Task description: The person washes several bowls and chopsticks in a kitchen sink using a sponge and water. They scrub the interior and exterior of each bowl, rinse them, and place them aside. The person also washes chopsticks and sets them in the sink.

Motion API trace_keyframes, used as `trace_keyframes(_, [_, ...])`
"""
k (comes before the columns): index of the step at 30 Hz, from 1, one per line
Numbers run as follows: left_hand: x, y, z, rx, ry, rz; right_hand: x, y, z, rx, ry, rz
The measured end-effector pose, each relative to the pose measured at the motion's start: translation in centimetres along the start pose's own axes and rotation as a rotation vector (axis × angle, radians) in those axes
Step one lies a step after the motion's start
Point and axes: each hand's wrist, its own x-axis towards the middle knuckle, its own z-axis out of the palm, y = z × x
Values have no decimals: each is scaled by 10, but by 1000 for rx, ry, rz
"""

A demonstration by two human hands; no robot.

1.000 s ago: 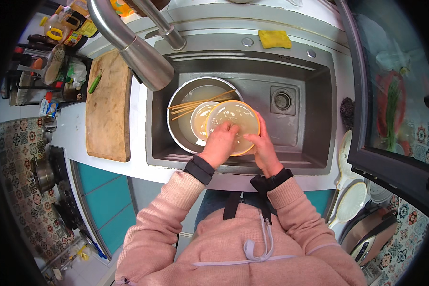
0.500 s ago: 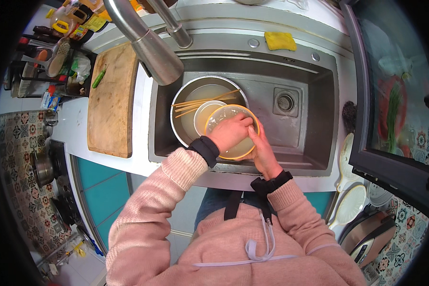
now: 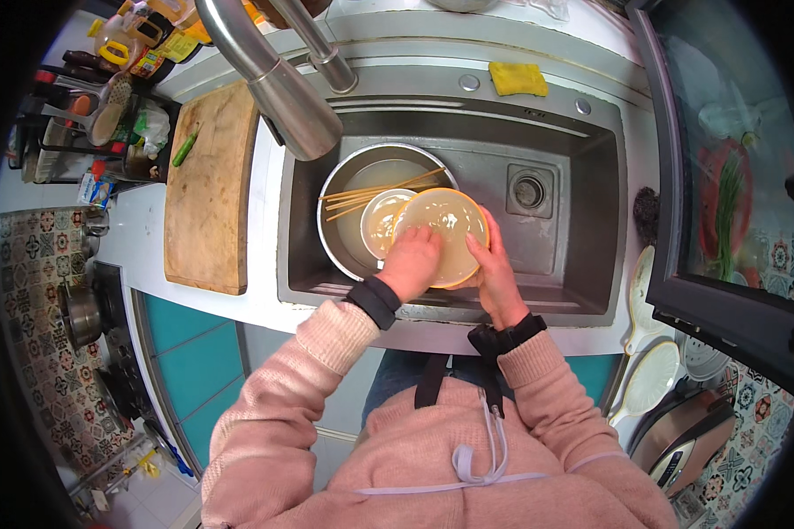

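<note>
From my remote seat I see the yellow-rimmed bowl [image 3: 457,213] inside the sink [image 3: 582,185], overlapping the right side of the metal basin [image 3: 332,234] from where I look; I can't tell whether it rests on the basin or is carried clear. It appears to hold cloudy liquid, so I judge it stiff and moderately light, but wet and slippery, perhaps breakable; its material isn't clear to me. I'd take hold at the rim, thumb over the edge and fingers supporting underneath, keeping it level against spills. The right hand [image 3: 500,275] has just such a grip: partly closed around the bowl's right side, thumb over the rim, its other fingers mostly hidden. The left hand [image 3: 415,263] reaches over the near-left rim, fingers bunched, slightly bent and touching the inside or the liquid; whether they pinch anything, I can't tell. Just beside it, a small white bowl [image 3: 378,222] sits in the basin, with chopsticks [image 3: 359,194] lying across behind it.
</note>
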Motion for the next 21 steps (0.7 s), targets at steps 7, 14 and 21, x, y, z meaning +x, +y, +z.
trace_keyframes(7, [4,43,0,-498,-71,-254,9,9,-2,34,34,-80])
trace_keyframes(14, [-18,-2,-34,-44,-32,366,8,-2,-10,43,-14,-29])
trace_keyframes(21, [-19,40,-8,-152,96,166,4,-5,-1,110,7,-43])
